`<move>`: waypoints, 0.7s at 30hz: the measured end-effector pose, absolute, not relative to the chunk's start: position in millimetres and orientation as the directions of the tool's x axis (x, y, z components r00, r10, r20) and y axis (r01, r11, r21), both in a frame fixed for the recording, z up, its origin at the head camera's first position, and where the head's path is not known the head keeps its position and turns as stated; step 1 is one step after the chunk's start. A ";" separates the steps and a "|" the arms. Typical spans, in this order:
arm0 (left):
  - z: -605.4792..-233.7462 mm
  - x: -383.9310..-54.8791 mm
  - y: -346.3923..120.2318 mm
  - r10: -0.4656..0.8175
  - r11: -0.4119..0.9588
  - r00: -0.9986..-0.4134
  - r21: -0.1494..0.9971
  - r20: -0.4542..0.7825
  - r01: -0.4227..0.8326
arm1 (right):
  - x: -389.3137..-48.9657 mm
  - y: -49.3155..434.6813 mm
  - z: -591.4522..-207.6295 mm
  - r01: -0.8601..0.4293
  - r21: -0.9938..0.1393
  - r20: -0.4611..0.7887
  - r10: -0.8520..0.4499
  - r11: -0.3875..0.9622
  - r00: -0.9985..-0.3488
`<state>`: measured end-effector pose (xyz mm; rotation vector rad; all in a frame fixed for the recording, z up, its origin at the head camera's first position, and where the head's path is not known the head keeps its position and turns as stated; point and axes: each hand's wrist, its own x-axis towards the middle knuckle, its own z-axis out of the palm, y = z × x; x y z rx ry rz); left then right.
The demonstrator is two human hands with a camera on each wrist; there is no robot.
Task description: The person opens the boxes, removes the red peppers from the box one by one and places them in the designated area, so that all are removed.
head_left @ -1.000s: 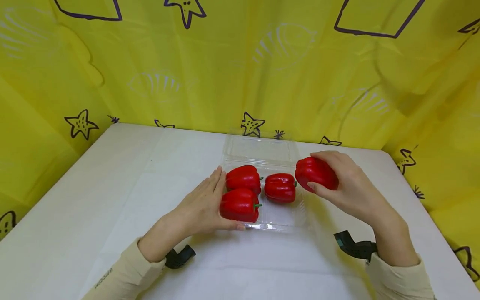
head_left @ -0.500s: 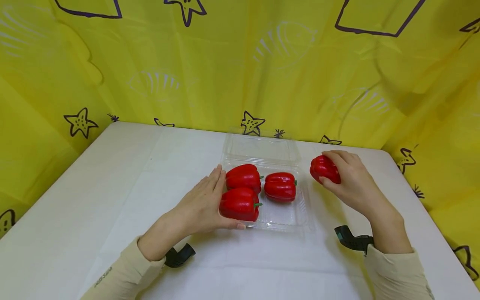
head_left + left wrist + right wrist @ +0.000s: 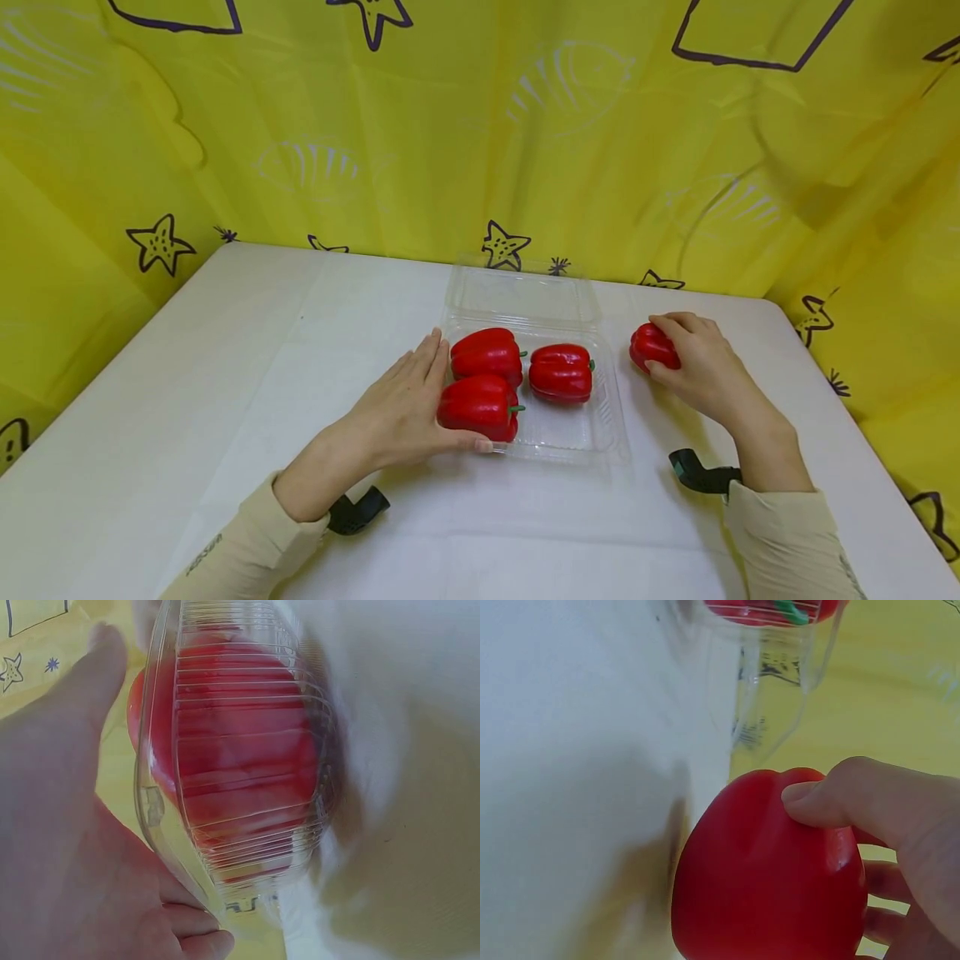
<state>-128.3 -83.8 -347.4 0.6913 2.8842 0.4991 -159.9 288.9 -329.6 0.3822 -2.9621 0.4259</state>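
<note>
At the right of the head view, my right hand (image 3: pixel 708 367) grips a red bell pepper (image 3: pixel 651 347) close over the table, right of the clear plastic container. The right wrist view shows the thumb (image 3: pixel 832 799) across this red bell pepper (image 3: pixel 769 877), with fingers behind it. My left hand (image 3: pixel 397 412) rests against the container's left side, fingers straight, thumb at the front rim. Inside the open clear container (image 3: pixel 558 450) lie two bell peppers on the left, a back one (image 3: pixel 486 354) and a front one (image 3: pixel 480 407), and another bell pepper (image 3: pixel 561 373) on the right.
The container's clear lid (image 3: pixel 525 298) lies folded back towards the yellow curtain (image 3: pixel 420 125) that hangs behind and beside the table. A white cloth covers the table (image 3: pixel 225 400). Black camera mounts (image 3: pixel 705 473) sit at both wrists.
My right hand has moved right and down with the bell pepper, away from the container and close to the table. The left hand and the other peppers have stayed put.
</note>
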 end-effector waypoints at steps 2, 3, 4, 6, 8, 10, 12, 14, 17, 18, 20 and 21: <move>-347.2 -128.2 -83.6 0.461 0.840 -0.886 0.346 -0.051 0.418 | -161.2 289.6 -331.1 -0.258 -0.253 0.141 -0.229 0.932 -0.963; -347.2 -128.2 -83.5 0.463 0.840 -0.885 0.341 -0.047 0.421 | -161.8 290.0 -331.8 -0.257 -0.249 0.135 -0.229 0.934 -0.964; -347.2 -128.1 -83.4 0.463 0.841 -0.885 0.337 -0.045 0.423 | -162.2 290.2 -332.5 -0.255 -0.244 0.130 -0.229 0.936 -0.965; -347.3 -128.0 -83.3 0.463 0.842 -0.886 0.332 -0.040 0.425 | -162.8 290.8 -333.5 -0.247 -0.240 0.120 -0.224 0.939 -0.967; -347.5 -128.0 -83.1 0.461 0.843 -0.886 0.329 -0.038 0.425 | -163.3 291.3 -334.5 -0.239 -0.243 0.108 -0.219 0.940 -0.970; -347.5 -127.9 -83.0 0.460 0.845 -0.887 0.327 -0.038 0.424 | -164.3 292.0 -335.7 -0.233 -0.254 0.101 -0.214 0.939 -0.972; -347.6 -127.9 -82.9 0.458 0.845 -0.888 0.327 -0.037 0.422 | -165.6 292.6 -337.3 -0.227 -0.275 0.093 -0.209 0.934 -0.973; -347.7 -127.8 -83.1 0.456 0.847 -0.889 0.327 -0.038 0.420 | -166.9 293.3 -339.2 -0.222 -0.300 0.094 -0.203 0.928 -0.975; -348.1 -127.9 -82.9 0.457 0.846 -0.889 0.326 -0.035 0.422 | -167.2 294.5 -341.6 -0.231 -0.323 0.120 -0.203 0.918 -0.972; -348.3 -127.9 -82.8 0.458 0.846 -0.888 0.325 -0.034 0.423 | -167.0 295.0 -342.0 -0.242 -0.324 0.138 -0.208 0.915 -0.969; -348.3 -127.9 -82.5 0.459 0.845 -0.888 0.325 -0.034 0.425 | -166.4 295.8 -342.6 -0.267 -0.316 0.176 -0.221 0.910 -0.959; -348.3 -127.9 -82.4 0.460 0.845 -0.887 0.324 -0.033 0.426 | -166.1 296.2 -342.8 -0.280 -0.310 0.193 -0.228 0.908 -0.954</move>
